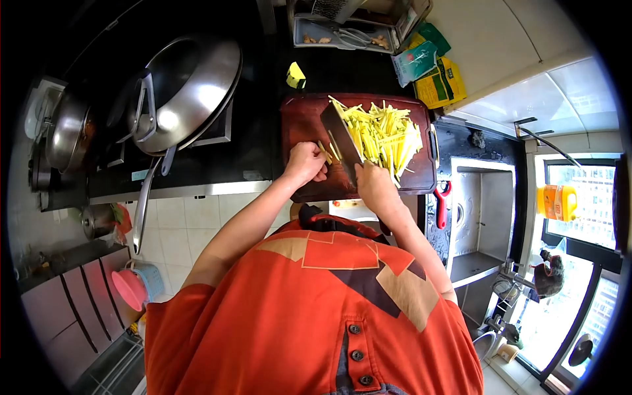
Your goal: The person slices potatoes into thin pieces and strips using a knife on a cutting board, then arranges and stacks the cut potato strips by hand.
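Kitchen counter, upper centre: dark-red board (299, 122); pale yellow-green strips (388, 135), heaped. Right hand (376, 187) clamped on knife (342, 135); left hand (306, 163) apart, seemingly pinching strips.

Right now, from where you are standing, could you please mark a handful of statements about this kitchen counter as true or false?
1. The right hand holds the broad metal knife. True.
2. The large pile of thin yellow-green strips lies to the left of the knife. False: it lies to the knife's right, on the dark red cutting board.
3. The red-handled tool lies beside the rectangular steel sink. True.
4. The left hand rests on the large pile. False: it is across the blade from it, by a few loose strips.
5. The yellow chunk with dark green skin sits off the board. True.
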